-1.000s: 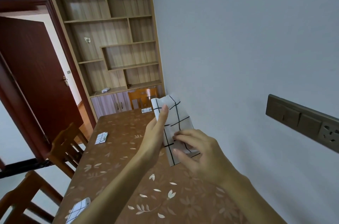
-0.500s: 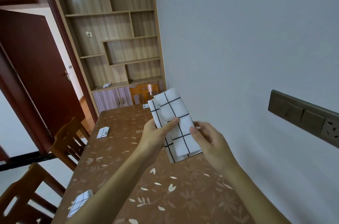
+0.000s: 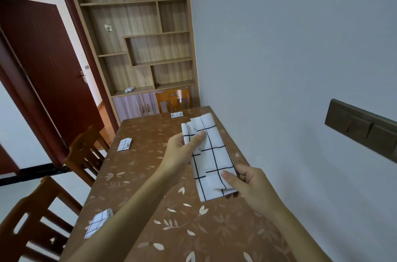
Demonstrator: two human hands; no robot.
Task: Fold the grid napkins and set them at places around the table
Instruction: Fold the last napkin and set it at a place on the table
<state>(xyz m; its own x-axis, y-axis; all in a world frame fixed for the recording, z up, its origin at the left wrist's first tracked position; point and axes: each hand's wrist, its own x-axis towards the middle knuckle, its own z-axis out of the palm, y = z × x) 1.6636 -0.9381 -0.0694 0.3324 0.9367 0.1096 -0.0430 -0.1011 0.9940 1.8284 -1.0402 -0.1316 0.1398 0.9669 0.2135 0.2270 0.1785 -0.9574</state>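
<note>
Held just above the table's [image 3: 150, 175] 3 o'clock edge, a half-folded napkin [image 3: 211, 158] runs lengthwise from 11 to 5 o'clock. The left hand [image 3: 182, 150] pinches its far end and the right hand [image 3: 251, 188] its near end, likely ready to fold it end to end.

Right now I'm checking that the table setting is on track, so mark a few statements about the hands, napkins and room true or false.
1. The left hand and right hand both hold one grid napkin. True.
2. Three folded napkins lie on the table. True.
3. The door is shut. False: it stands open.
4. The bookcase is packed with books. False: no books show on its shelves.
5. The right hand is empty. False: it pinches the grid napkin's near end.
</note>
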